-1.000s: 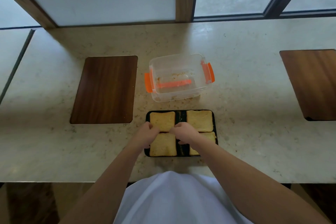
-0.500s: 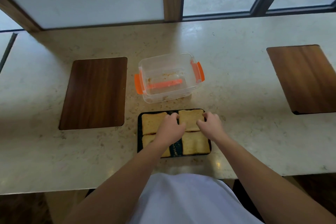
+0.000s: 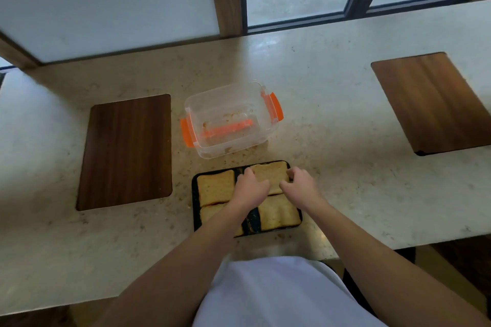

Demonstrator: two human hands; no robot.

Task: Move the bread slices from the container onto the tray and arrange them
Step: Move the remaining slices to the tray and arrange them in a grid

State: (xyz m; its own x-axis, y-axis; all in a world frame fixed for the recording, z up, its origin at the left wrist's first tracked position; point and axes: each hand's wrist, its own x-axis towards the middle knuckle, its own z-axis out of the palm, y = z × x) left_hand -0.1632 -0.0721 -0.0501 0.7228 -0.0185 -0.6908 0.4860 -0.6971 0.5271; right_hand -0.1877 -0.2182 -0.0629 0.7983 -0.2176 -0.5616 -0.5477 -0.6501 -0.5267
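A dark wooden board (image 3: 125, 151) is seen at 9 o'clock on the pale stone counter (image 3: 332, 119). Near the middle, a clear container (image 3: 228, 119) with orange clips is set, with only crumbs in it. At 6 o'clock from it, just beside it, a black tray (image 3: 194, 204) is laid with four bread slices (image 3: 215, 187) in two rows. The left hand (image 3: 249, 190) is curled over the left edge of the far right slice (image 3: 271, 171), and the right hand (image 3: 299, 184) is curled at its right edge, so the slice is pinched between them. A second wooden board (image 3: 430, 103) is seen at 3 o'clock. No writing or labels can be read.
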